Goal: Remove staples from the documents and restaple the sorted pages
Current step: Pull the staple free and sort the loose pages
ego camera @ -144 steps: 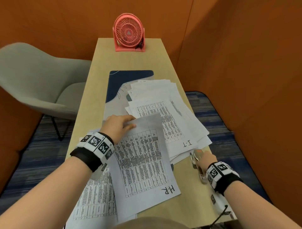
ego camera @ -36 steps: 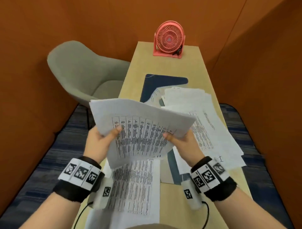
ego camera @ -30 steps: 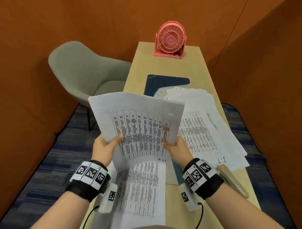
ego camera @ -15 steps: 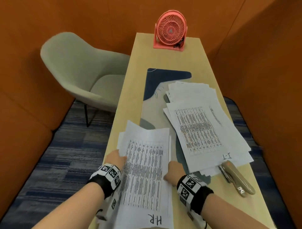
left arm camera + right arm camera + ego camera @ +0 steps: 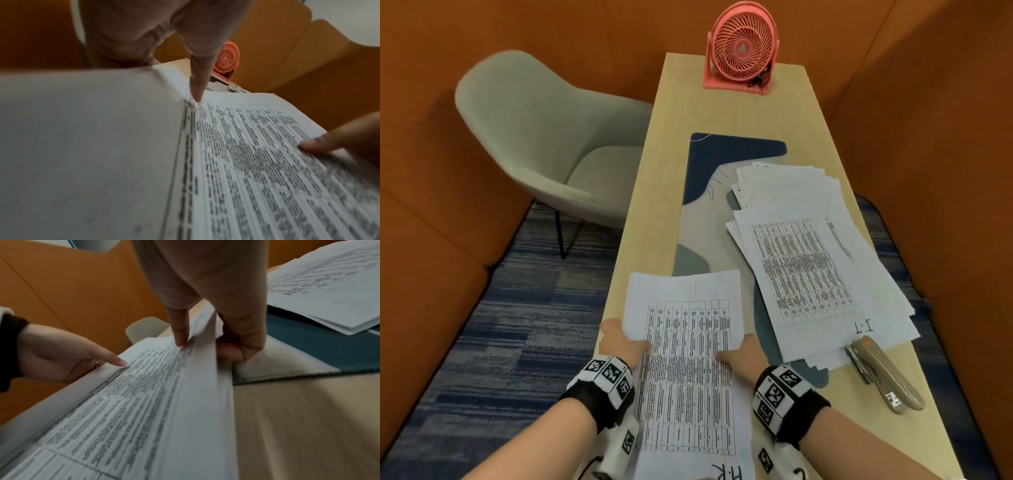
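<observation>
The H.R sheaf [image 5: 690, 370] of printed table pages lies lengthwise at the near left of the wooden desk [image 5: 822, 130], its far end overlapping the blue-and-grey desk mat [image 5: 726, 154]. My left hand [image 5: 624, 344] grips its left edge, thumb on the top page, fingers tucked beneath. My right hand [image 5: 739, 354] pinches the right edge likewise: thumb above, fingers curled under the pages. To the right, well apart, a fanned I.T stack [image 5: 815, 270] rests on the mat. A beige stapler [image 5: 887, 377] lies just beside that stack's near corner. At the desk's far end stands a coral desk fan [image 5: 743, 48]; a grey shell chair [image 5: 537, 137] sits left of the desk.
</observation>
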